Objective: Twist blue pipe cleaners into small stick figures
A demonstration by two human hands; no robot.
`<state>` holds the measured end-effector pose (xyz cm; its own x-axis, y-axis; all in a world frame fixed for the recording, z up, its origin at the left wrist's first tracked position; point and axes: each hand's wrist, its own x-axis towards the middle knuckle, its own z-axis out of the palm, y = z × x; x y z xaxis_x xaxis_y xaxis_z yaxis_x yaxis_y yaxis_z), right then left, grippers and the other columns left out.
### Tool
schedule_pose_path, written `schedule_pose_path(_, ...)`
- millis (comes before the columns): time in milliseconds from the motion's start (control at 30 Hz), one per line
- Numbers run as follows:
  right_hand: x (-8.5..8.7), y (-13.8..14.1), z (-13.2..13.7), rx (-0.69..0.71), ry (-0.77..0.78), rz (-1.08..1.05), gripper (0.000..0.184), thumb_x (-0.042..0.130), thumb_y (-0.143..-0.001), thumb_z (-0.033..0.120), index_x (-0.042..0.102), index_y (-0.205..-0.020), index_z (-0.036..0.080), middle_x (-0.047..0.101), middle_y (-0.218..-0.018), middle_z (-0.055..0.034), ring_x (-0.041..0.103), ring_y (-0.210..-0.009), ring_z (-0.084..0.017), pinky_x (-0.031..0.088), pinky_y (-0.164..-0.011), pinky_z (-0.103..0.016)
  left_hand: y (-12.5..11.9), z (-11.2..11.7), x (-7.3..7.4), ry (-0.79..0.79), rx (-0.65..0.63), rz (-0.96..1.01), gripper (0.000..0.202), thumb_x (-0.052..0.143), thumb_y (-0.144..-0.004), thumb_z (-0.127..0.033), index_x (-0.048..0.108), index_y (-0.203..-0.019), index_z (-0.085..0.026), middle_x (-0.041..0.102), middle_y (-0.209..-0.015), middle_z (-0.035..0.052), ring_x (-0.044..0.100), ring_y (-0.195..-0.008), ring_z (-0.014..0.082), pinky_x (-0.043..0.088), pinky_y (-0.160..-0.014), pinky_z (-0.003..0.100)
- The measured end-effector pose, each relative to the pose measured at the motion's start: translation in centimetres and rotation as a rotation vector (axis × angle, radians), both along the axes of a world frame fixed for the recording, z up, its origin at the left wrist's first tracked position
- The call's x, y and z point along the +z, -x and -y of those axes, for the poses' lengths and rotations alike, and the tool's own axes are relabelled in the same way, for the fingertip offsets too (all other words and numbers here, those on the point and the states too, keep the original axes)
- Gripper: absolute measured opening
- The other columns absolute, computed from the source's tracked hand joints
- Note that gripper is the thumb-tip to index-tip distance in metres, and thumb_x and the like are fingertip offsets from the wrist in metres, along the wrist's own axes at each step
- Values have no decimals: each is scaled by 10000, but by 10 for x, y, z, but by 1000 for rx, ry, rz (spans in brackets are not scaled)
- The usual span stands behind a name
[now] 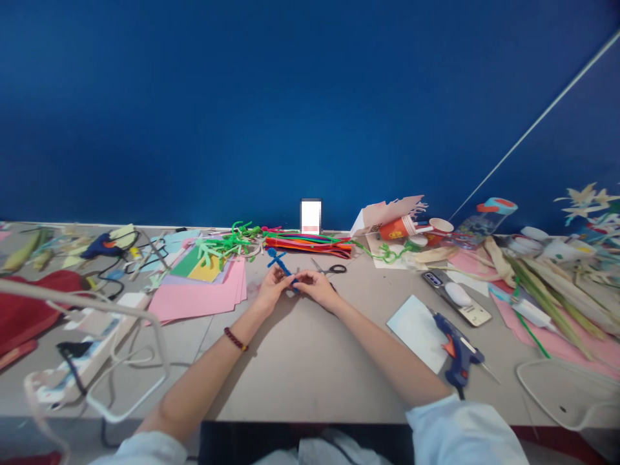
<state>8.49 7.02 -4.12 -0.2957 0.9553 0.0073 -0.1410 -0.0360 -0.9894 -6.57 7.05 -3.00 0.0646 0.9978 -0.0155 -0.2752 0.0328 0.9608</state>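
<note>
A small blue figure of twisted pipe cleaner point(278, 259) is held up over the middle of the table, its round head and short arms showing above the fingers. My left hand point(272, 289) pinches it from the left, fingers closed. My right hand point(316, 287) closes on its lower end from the right, and the fingers of both hands nearly meet there. Part of the figure is hidden behind the fingers. Just beyond my right hand lies a pair of scissors point(338, 268) with black handles. Behind the hands rests a bundle of coloured pipe cleaners point(314, 245).
A lit phone point(310, 216) leans against the blue wall. Pink paper sheets point(194, 301) and green pipe cleaner pieces point(217, 248) lie left, near a white power strip point(92, 352). Rightward are a blue glue gun point(458, 352), another phone point(477, 314), paper cups point(397, 228) and dried husks.
</note>
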Motion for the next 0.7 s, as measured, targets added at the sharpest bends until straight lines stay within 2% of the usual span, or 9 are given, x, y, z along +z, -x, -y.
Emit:
schedule_pose_path(200, 1, 0, 1, -4, -3, 15, 237, 691, -663, 354, 627, -770, 152, 644, -649, 13, 523, -509, -71, 432, -517, -207, -1, 0, 0, -14, -13, -28, 414, 797, -547, -345, 535, -806, -157, 559, -675, -38, 512, -560, 73, 426, -551, 202)
schedule_pose_path(367, 1, 2, 3, 3, 43, -18, 263, 670, -680, 377, 589, -807, 161, 631, -606, 25, 538, -473, -77, 445, -488, -209, -1, -1, -1, 2, -15, -16, 414, 807, -529, -331, 553, -802, -153, 590, -688, -28, 530, -569, 74, 438, -551, 198)
schedule_pose_path(700, 0, 5, 1, -90, 45, 20, 260, 621, -721, 413, 524, -806, 187, 610, -618, 34, 557, -447, -92, 438, -441, -207, 1, 0, -1, 37, 26, -56, 475, 799, -527, -301, 548, -908, -169, 611, -705, -30, 581, -580, 109, 495, -611, 261)
